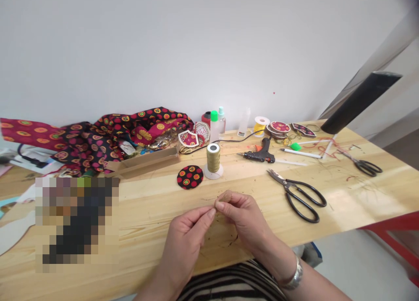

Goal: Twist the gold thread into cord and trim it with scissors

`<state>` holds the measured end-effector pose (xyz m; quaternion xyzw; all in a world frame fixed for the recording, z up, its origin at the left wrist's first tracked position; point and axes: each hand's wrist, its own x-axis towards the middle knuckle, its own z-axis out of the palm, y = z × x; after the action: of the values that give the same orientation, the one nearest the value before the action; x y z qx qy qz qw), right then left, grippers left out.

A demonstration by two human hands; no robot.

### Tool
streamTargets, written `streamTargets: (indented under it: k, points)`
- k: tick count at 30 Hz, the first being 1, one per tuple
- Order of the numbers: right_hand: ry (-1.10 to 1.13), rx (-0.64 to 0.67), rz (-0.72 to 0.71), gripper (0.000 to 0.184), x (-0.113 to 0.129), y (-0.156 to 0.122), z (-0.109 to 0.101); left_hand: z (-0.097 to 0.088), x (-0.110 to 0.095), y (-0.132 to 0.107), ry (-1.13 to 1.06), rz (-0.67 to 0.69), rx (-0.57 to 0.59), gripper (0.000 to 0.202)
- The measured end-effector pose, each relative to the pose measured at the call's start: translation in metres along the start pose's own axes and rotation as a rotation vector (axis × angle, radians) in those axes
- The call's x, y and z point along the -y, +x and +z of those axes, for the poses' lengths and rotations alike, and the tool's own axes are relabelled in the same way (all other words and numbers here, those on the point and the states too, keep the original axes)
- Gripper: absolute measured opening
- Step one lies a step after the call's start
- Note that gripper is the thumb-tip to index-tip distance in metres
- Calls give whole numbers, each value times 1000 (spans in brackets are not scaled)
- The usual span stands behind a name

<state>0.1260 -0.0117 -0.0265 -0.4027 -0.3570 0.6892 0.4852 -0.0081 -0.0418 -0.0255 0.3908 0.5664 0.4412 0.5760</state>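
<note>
My left hand (186, 235) and my right hand (244, 216) meet over the near edge of the wooden table (360, 192), fingertips pinched together on a fine olive thread (216, 205). The right hand's fingers also curl round something small and brownish that I cannot make out. A spool of olive thread (213, 158) stands upright just beyond the hands. Next to it lies a round patch of black fabric with red dots (190, 177). A metal bracelet (294, 275) sits on my right wrist.
Large black scissors (299, 196) lie right of the hands, smaller scissors (363, 163) farther right. A black glue gun (260, 154), small bottles (216, 124), a yellow spool (261, 124) and round patches (279, 127) sit at the back. Patterned fabric (108, 137) and a cardboard strip (144, 161) are at back left.
</note>
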Motion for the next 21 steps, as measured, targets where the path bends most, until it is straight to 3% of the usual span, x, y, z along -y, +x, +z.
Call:
streamTargets:
  k: [4, 10, 14, 21]
  points:
    - [-11, -4, -40, 16, 0, 0, 0, 2, -2, -1, -154, -32, 20, 27]
    - [-25, -9, -93, 15, 2, 1, -3, 5, -6, 0, -428, -196, 34, 33]
    - [-62, -1, -113, 11, 5, 1, -4, 5, -5, 1, -445, -241, 58, 29]
    - [-86, 68, -115, 13, 14, 3, -5, 3, -3, 0, -328, -190, 131, 25]
